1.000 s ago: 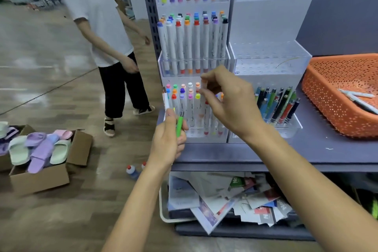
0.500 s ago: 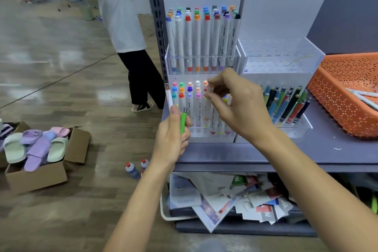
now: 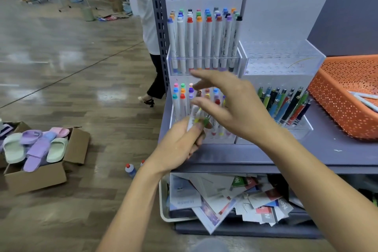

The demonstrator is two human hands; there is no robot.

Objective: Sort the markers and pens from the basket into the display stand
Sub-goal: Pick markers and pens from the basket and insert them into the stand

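my left hand (image 3: 180,145) grips the pens (image 3: 193,118) as ready stock, i think; my right hand (image 3: 235,108), fingers spread, hovers just above, likely to take one.

Bright, even indoor light; glare patches sit on the glossy brown wood-plank floor (image 3: 67,57). The right hand (image 3: 235,108) and left hand (image 3: 180,145) smear with motion blur; frame edges bend.
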